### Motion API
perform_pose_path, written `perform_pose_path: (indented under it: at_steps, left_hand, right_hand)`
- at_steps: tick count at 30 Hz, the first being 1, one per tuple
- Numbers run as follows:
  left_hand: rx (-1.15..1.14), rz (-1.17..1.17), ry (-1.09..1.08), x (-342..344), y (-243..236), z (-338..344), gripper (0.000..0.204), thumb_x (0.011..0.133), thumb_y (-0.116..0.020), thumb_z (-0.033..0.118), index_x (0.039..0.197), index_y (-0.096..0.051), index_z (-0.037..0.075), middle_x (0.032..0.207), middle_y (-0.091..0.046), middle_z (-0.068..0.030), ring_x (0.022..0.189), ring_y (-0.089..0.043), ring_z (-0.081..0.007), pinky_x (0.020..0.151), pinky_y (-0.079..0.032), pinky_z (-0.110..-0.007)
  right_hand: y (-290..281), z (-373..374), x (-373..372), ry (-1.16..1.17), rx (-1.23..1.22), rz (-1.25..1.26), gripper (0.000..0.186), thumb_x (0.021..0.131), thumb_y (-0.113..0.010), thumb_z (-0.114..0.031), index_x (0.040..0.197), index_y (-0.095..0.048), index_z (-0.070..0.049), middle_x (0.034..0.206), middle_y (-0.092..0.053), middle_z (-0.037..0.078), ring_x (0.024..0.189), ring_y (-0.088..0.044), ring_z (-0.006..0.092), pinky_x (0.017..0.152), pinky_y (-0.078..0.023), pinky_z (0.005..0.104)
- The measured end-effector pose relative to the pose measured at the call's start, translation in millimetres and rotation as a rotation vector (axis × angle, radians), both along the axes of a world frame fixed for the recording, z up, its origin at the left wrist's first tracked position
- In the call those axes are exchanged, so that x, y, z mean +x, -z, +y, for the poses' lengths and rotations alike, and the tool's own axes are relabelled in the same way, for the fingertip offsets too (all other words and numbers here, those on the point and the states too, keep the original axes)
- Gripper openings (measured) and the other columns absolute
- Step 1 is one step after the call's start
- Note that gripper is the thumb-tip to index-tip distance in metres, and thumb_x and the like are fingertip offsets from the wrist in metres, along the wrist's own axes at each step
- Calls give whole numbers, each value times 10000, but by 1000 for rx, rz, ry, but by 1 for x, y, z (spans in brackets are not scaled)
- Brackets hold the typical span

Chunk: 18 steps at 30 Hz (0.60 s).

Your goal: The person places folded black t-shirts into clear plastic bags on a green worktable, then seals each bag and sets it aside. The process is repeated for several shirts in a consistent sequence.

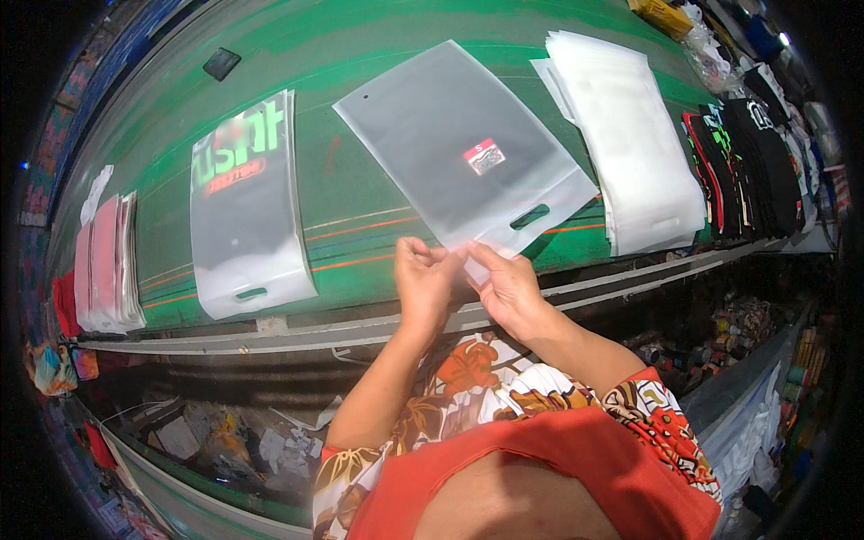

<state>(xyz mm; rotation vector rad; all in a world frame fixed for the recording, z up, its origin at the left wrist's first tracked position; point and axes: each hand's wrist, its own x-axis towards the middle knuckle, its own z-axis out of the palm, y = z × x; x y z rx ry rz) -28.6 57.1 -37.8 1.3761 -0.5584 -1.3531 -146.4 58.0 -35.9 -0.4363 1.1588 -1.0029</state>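
Observation:
A frosted plastic bag (423,117) with a dark folded piece inside lies slanted on the green table (351,189). It has a small red and white sticker and an oval handle cut-out at its near end. At the bag's near left corner my two hands meet, thumbs and fingertips almost touching. My right hand (508,288) pinches the clear plastic edge. Beside it, my left hand (423,274) is closed with its fingertips at the same corner. The exact grip of the fingertips is partly hidden.
Another filled plastic bag (247,216) with a green print lies to the left, beyond it a pinkish stack of bags (108,261). On the right are a stack of frosted bags (634,135) and folded dark garments (760,162). A small black object (221,63) lies far left. A metal rail (360,335) edges the table.

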Motion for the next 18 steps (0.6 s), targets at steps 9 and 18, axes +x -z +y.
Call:
perform_pose_path:
  at_steps: [9, 18]
  left_hand:
    - [0, 166, 19, 8, 4, -2, 485, 777, -724, -79, 942, -315, 124, 781, -560, -49, 632, -524, -87, 499, -430, -239]
    - [13, 86, -27, 2, 5, -3, 503, 777, -746, -56, 998, -320, 96, 785, -583, -60, 647, -543, -91, 530, -440, -241]
  right_hand:
    - [-4, -4, -2, 123, 120, -182, 196, 977, -596, -186, 1008, -661, -4, 935, -641, 44, 833, -611, 128, 715, -483, 274]
    - [-14, -5, 4, 212, 130, -238, 176, 964, -601, -127, 1064, -629, 15, 987, -650, 82, 859, -641, 186, 744, -508, 330]
